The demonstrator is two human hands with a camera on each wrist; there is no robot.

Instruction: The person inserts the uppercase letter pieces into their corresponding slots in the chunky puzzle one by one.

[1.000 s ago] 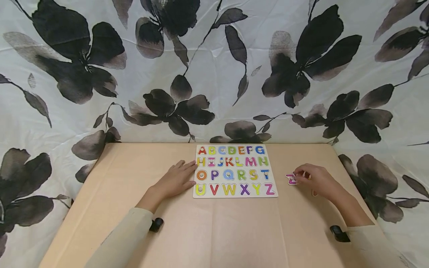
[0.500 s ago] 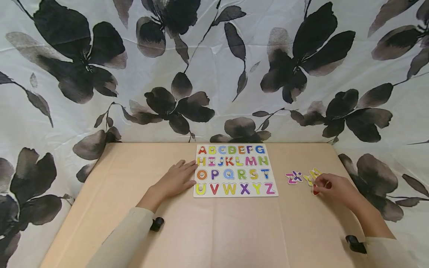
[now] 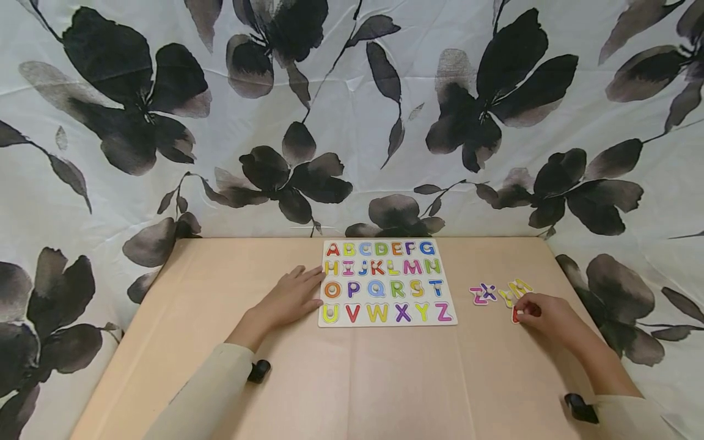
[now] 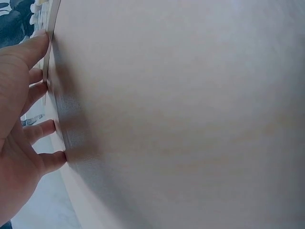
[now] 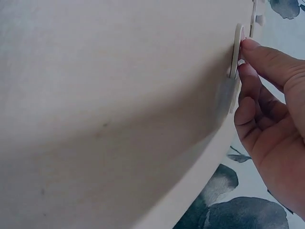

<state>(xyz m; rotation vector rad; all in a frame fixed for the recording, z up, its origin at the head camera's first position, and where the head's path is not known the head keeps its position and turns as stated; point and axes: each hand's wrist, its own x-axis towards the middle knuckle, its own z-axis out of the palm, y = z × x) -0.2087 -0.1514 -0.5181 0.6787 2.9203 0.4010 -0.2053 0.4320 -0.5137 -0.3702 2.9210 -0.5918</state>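
Note:
A white alphabet puzzle board point(image 3: 387, 324) with rows of coloured letters lies at the table's far side. My left hand point(image 3: 290, 294) rests by its left edge, fingers spread and the tips against the board's side, as the left wrist view also shows. Right of the board, my right hand point(image 3: 552, 316) pinches a red letter piece point(image 3: 515, 315) between thumb and fingers; the hand hides part of it. The right wrist view shows this piece point(image 5: 236, 52) edge-on, tilted up at the fingertips.
Loose letter pieces lie between board and right hand: a pink Z point(image 3: 478, 297), a purple X point(image 3: 487, 291), a yellow Y point(image 3: 506, 297) and a yellow W point(image 3: 519, 286). A floral cloth point(image 3: 385, 122) rises behind the tan table point(image 3: 407, 379).
My right hand has moved right and nearer from the pink Z, uncovering the purple X and the yellow pieces, and now pinches the red piece. The left hand has stayed at the board.

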